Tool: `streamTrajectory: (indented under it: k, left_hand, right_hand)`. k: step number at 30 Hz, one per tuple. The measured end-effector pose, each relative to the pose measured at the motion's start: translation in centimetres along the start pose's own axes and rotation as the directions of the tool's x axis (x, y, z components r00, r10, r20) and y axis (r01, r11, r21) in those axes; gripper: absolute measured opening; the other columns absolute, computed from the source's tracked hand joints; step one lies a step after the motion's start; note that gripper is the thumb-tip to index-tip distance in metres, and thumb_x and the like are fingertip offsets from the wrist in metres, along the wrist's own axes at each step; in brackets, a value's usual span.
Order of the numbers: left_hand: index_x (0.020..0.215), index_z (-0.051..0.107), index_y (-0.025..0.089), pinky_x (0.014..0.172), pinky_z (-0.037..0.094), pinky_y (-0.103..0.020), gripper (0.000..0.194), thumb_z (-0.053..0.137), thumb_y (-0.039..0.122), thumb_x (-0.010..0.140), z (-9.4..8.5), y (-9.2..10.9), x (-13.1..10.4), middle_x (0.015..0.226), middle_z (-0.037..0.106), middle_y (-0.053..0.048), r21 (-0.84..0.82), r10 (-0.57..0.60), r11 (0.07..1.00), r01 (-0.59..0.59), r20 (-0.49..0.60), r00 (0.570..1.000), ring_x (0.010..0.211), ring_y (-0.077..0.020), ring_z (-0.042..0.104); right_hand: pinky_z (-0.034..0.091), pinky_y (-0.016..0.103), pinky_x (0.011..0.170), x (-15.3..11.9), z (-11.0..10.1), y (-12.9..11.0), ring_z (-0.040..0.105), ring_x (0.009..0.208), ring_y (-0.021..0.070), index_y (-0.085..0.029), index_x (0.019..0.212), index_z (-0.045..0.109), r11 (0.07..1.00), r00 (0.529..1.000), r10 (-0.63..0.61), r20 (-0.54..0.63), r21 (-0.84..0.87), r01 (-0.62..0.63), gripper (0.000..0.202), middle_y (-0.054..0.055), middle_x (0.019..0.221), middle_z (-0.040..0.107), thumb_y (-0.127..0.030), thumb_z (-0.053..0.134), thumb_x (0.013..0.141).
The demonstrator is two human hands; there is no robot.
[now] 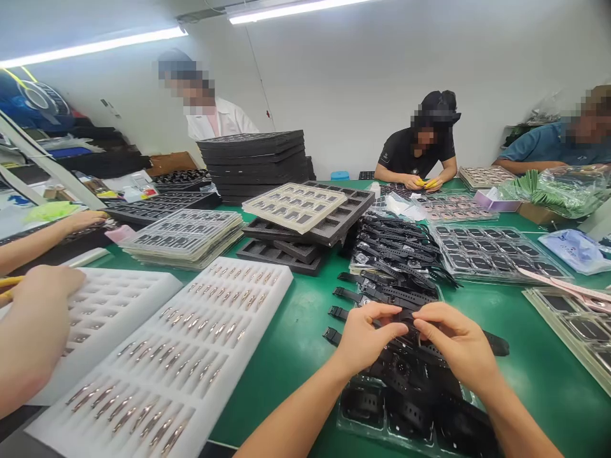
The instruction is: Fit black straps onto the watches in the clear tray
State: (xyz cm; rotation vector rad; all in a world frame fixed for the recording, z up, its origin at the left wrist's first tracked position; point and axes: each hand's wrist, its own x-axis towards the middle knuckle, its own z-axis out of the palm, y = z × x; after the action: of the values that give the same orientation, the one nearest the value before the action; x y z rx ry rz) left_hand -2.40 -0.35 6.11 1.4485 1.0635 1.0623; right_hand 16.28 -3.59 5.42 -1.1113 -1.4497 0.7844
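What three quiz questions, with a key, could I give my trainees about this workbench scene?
1. Fill the gap: the wearer's left hand and right hand meet over a row of black watch ____.
2. True or false: the scissors lie to the left of the wearer's hands.
3. Multiple choice: what colour is the tabletop? A) white B) green C) red

Key: 1. straps. 2. False; the scissors lie to the right. 3. B.

Black trays (258, 162) stand stacked beyond a white foam tray (277, 283).
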Motion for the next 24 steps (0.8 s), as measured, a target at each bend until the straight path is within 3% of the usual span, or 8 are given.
streamTrajectory:
  k: [3, 8, 12, 16, 20, 24]
  left_hand:
    - [0.095, 0.082, 0.018, 0.076, 0.052, -0.032, 0.027, 0.082, 0.027, 0.069, 0.17, -0.20, 0.05, 0.079, 0.074, -0.005, -0.081, -0.011, 0.997, 0.009, -0.025, 1.000, 0.077, -0.0195, 0.063]
    - [0.090, 0.082, 0.019, 0.077, 0.050, -0.031, 0.024, 0.084, 0.024, 0.067, 0.21, -0.10, -0.10, 0.079, 0.072, -0.004, 0.012, 0.047, 0.999, -0.047, 0.041, 0.998, 0.077, -0.0183, 0.062]
    - [0.092, 0.082, 0.019, 0.079, 0.050, -0.031, 0.023, 0.082, 0.022, 0.069, 0.08, 0.00, -0.08, 0.077, 0.070, -0.003, 0.005, 0.045, 0.999, -0.045, 0.016, 0.999, 0.075, -0.0175, 0.062]
    - [0.092, 0.083, 0.020, 0.078, 0.050, -0.030, 0.023, 0.083, 0.021, 0.069, 0.12, -0.03, -0.08, 0.079, 0.071, -0.004, 0.070, 0.051, 0.996, -0.055, 0.066, 0.997, 0.077, -0.0181, 0.062]
    - [0.095, 0.082, 0.020, 0.077, 0.050, -0.030, 0.024, 0.081, 0.021, 0.072, 0.11, -0.03, -0.13, 0.080, 0.071, -0.004, 0.061, 0.051, 0.997, -0.054, 0.037, 0.998, 0.077, -0.0176, 0.062]
    - [0.092, 0.083, 0.020, 0.076, 0.049, -0.030, 0.022, 0.083, 0.022, 0.070, 0.15, 0.06, -0.16, 0.077, 0.068, -0.003, 0.106, 0.068, 0.991, -0.076, 0.081, 0.994, 0.076, -0.0176, 0.060]
  right_hand:
    - [0.054, 0.034, 0.065, 0.15, -0.26, -0.33, 0.063, 0.071, 0.0219, -0.026, 0.079, 0.077, 1.000, 0.997, 0.029, 0.074, 0.002, -0.029, 0.019, 0.005, 0.081, 0.068, -0.042, 0.073, 0.088]
    - [0.053, 0.034, 0.069, 0.13, -0.26, -0.51, 0.063, 0.074, 0.0220, -0.026, 0.084, 0.078, 0.999, 0.999, -0.036, -0.025, -0.032, 0.035, 0.018, 0.005, 0.087, 0.069, -0.040, 0.069, 0.092]
    - [0.052, 0.035, 0.071, 0.09, -0.25, -0.49, 0.065, 0.078, 0.0234, -0.027, 0.079, 0.077, 0.996, 0.997, -0.037, 0.068, -0.083, 0.043, 0.018, 0.005, 0.083, 0.070, -0.037, 0.069, 0.092]
    - [0.054, 0.036, 0.078, 0.04, -0.23, -0.32, 0.067, 0.086, 0.0252, -0.028, 0.084, 0.079, 0.994, 0.997, -0.076, -0.017, -0.075, 0.075, 0.013, 0.006, 0.090, 0.073, -0.035, 0.070, 0.091]
    - [0.054, 0.035, 0.075, 0.09, -0.20, -0.27, 0.067, 0.083, 0.0240, -0.028, 0.082, 0.079, 0.993, 0.998, -0.056, 0.042, -0.105, 0.060, 0.012, 0.005, 0.088, 0.074, -0.031, 0.071, 0.090]
    - [0.055, 0.034, 0.078, 0.11, -0.11, -0.21, 0.068, 0.085, 0.0233, -0.028, 0.083, 0.079, 0.991, 0.996, -0.091, -0.008, -0.096, 0.089, 0.012, 0.005, 0.089, 0.075, -0.030, 0.070, 0.090]
